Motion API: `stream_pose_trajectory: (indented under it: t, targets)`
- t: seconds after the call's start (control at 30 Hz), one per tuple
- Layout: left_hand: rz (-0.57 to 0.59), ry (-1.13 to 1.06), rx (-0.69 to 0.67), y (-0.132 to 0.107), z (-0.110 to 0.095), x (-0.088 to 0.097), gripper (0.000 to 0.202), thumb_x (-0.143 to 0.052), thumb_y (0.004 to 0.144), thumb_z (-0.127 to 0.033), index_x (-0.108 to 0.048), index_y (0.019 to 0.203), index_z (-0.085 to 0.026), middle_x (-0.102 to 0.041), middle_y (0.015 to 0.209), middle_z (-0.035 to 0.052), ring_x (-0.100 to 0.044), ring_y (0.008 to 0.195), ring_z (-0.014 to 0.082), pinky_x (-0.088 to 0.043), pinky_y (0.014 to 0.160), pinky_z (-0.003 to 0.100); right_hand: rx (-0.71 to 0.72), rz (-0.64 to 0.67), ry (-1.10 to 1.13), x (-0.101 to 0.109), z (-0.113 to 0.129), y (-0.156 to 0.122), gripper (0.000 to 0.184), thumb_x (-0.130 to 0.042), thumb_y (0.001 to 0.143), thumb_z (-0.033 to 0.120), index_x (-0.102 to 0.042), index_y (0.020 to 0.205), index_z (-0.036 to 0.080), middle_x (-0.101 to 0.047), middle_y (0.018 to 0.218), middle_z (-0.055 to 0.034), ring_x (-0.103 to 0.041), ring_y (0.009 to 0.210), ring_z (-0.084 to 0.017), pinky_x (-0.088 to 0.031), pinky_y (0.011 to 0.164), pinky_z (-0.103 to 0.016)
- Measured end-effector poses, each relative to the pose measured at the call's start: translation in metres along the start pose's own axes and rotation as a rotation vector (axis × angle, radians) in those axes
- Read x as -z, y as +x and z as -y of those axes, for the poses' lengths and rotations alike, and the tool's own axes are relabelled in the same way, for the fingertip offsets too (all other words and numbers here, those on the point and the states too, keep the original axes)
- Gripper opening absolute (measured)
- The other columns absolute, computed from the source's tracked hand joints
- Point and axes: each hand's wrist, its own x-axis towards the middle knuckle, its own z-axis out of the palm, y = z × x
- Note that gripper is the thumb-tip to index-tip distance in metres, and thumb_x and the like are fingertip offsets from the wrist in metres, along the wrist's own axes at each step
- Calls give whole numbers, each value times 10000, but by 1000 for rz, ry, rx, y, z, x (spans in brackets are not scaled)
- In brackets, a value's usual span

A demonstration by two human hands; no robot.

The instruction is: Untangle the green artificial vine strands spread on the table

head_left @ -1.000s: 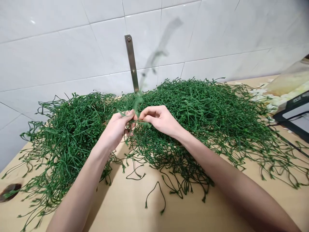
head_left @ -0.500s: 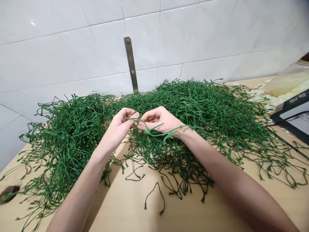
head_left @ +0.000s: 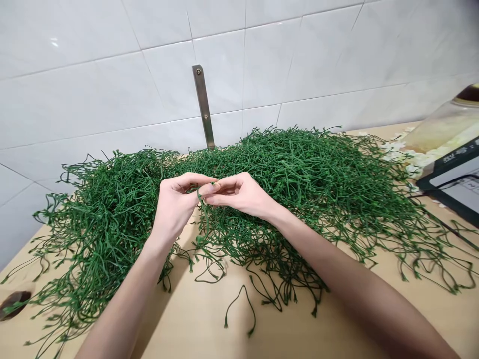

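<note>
Thin green artificial stems with small bud-like tips lie in a big tangled pile [head_left: 307, 164] across the table. My left hand [head_left: 177, 204] is pinched closed on a green stem [head_left: 199, 195], which dangles below its thumb. Fingertips of my right hand [head_left: 245, 195] meet those of the left and pinch at the same spot, partly hiding the stem. Both hands are held above the pile's near middle. One loose stem [head_left: 242, 294] lies bent on the bare wood in front.
A metal strip [head_left: 203, 107] stands against the tiled wall [head_left: 318, 55]. At right are small white petals [head_left: 415, 158], a clear container [head_left: 445, 122] and a dark-framed device or panel [head_left: 456, 182] with a cable. The wooden table [head_left: 202, 324] has a round hole [head_left: 15, 304] at left.
The stems that trailed right over my right wrist no longer show there; a stem now hangs below the left thumb. My fingertips have come together. The view has tilted slightly.
</note>
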Motion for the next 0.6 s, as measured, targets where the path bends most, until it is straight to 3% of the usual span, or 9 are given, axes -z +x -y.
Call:
stream_pose_trajectory:
  t: [0.17,0.37,0.47,0.6]
  targets:
    - [-33,-48,-4,0,0,0,258,-810,628,-310,-621,719,-160,-673,831,31,-617,744,145,-506,673,251,83,-112,43,-1,3,0,258,-836,635,286,-741,841,163,-733,784,-20,-670,712,-126,-555,722,-289]
    - [23,-84,1,1,3,3,226,-797,669,-281,-610,642,-158,-621,677,-2,-577,676,123,-480,650,233,100,-79,-51,0,15,-3,199,-782,708,311,-764,829,154,-712,699,-18,-588,578,-96,-479,558,-243]
    - [102,-66,32,2,1,6,194,-827,636,-250,-673,703,-154,-674,724,12,-605,707,130,-485,670,230,125,-127,-151,5,18,-3,176,-782,703,293,-755,788,141,-663,614,1,-508,504,-76,-402,480,-225]
    - [164,-134,85,4,2,7,294,-856,601,-234,-730,856,-160,-723,793,30,-650,758,146,-509,696,233,174,-190,-160,13,23,-2,161,-785,691,279,-728,757,144,-685,684,-14,-581,615,-107,-468,574,-249]
